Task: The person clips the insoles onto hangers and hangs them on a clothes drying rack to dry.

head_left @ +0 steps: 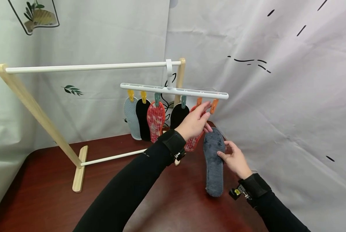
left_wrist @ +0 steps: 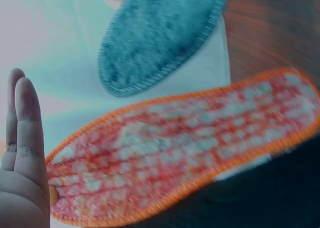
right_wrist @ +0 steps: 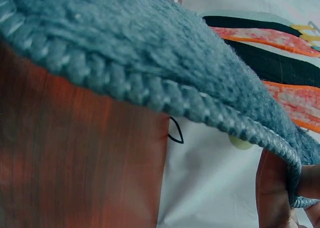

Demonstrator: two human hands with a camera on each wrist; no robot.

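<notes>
Right hand [head_left: 235, 159]: pinching the grey fleece insole [head_left: 214, 161] at its edge, thumb on the pile side, fingers behind; held upright, toe end raised toward the clip hanger [head_left: 174, 90], presumably so the top edge meets a clip.
Grey fleece insole: below the right end of the clip hanger, just under the outermost orange clip [head_left: 214, 105]; lower end hanging free above the table [head_left: 45, 180]; not clipped yet. Stitched rim fills the right wrist view [right_wrist: 150, 95].
Left hand [head_left: 193, 123]: raised to the right end of the clip hanger, fingertips at the orange clips; fingers mostly extended, straight and close together in the left wrist view [left_wrist: 22, 138]; whether a clip is being squeezed cannot be told.
Orange patterned insole [head_left: 193, 141]: hanging from the clip hanger behind the left hand, just beside the grey one, partly hidden.
Other insoles: light grey [head_left: 131, 117], black [head_left: 143, 119], red patterned [head_left: 155, 120], black [head_left: 179, 116], each hung toe-down from its own clip, left of the hands along the hanger.
Clip hanger: hooked over the white rail [head_left: 88, 67] of the wooden drying rack [head_left: 36, 111]; hangs free, so the insoles clear the table.
Backdrop: printed white sheet [head_left: 277, 96] behind the hanger.
</notes>
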